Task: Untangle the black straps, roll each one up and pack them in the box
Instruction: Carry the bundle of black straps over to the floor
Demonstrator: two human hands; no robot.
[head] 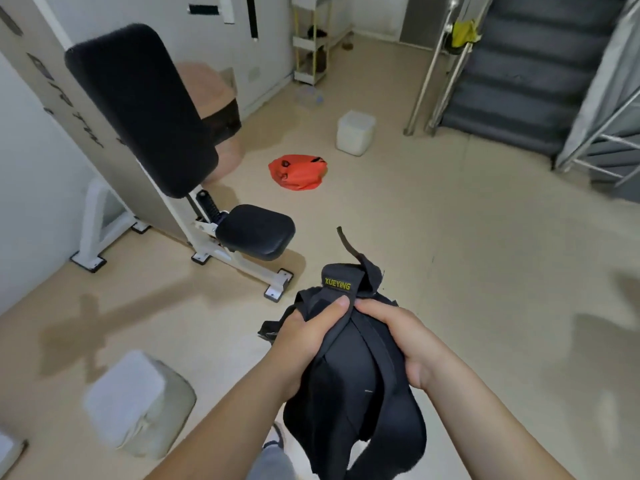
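Observation:
A tangled bundle of black straps (349, 375) hangs in front of me, held up between both hands. One strap end with yellow "XUEYING" lettering (336, 285) sticks up above my fingers, and a thin tail curls higher still. My left hand (304, 341) grips the bundle from the left, thumb pressed on the lettered strap. My right hand (401, 341) grips it from the right, fingers curled into the fabric. A white open box (355, 133) stands on the floor far ahead.
A gym bench with black backrest (138, 105) and seat (256, 230) stands at left. An orange bag (298, 171) lies on the beige floor beyond. A pale container (138, 403) sits near left. Grey stairs with metal rails (519, 81) rise at right.

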